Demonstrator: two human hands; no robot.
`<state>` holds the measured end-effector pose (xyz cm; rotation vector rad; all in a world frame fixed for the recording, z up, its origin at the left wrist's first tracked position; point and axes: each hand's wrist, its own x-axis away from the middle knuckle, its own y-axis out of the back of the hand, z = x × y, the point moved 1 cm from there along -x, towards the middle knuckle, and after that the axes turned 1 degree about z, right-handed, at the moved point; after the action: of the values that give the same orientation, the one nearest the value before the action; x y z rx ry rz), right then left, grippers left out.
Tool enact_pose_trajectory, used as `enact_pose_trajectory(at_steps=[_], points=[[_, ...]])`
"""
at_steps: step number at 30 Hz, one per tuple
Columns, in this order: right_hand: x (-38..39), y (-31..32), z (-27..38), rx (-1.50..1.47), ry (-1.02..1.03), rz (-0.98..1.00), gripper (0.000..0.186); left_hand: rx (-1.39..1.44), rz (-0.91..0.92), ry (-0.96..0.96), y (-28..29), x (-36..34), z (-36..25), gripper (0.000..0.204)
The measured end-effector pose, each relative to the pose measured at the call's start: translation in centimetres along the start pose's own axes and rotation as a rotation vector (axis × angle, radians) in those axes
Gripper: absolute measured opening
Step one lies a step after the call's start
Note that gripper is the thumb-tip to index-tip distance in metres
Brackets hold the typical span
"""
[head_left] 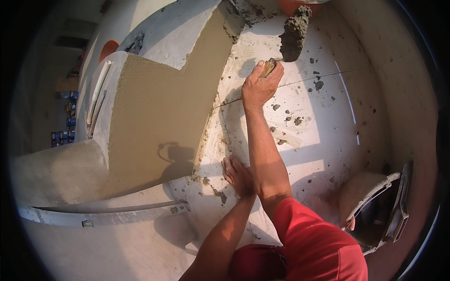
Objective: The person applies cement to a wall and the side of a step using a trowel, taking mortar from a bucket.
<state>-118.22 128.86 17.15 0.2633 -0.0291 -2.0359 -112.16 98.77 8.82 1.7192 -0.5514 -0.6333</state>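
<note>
2 bare hands in view. Right hand point(260, 84) at approx 12 o'clock, fingers clamped round wooden handle of a trowel point(287, 44) whose blade carries a heap of wet grey mortar point(295, 30), held over the spattered white floor point(328, 140). Left hand point(238, 175) near centre, palm flat on floor, fingers together, just beside the base of the plastered step wall point(154, 122) at 9 o'clock. Long metal level point(101, 216) lies at 7 o'clock along lower step. White pipe point(99, 89) at 10 o'clock. Float tool w/ handle point(389, 206) at 4 o'clock, well apart from hands.
</note>
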Motion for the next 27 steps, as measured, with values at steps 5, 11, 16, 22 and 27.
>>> enact_pose_trajectory(at_steps=[5,11,16,22,27], points=[[-1.1,-8.3,3.4,0.046,-0.056,0.267,0.048,0.029,0.114,0.014,0.3,-0.2,0.9,0.065],[-3.7,-8.9,2.2,-0.117,0.187,-0.025,0.035,-0.004,0.105,-0.031,1.0,-0.3,0.1,0.064],[-2.1,-5.3,-1.3,-0.879,-0.817,0.693,0.028,-0.007,0.147,0.012,1.8,-0.1,0.3,0.064],[-1.5,-8.2,-3.6,-0.380,-0.280,0.668,0.037,0.002,0.124,-0.035,1.3,-0.2,-0.5,0.063],[-2.3,-10.4,-3.9,-0.275,-0.283,0.674,0.039,-0.030,0.109,-0.027,1.1,-0.2,0.1,0.062]])
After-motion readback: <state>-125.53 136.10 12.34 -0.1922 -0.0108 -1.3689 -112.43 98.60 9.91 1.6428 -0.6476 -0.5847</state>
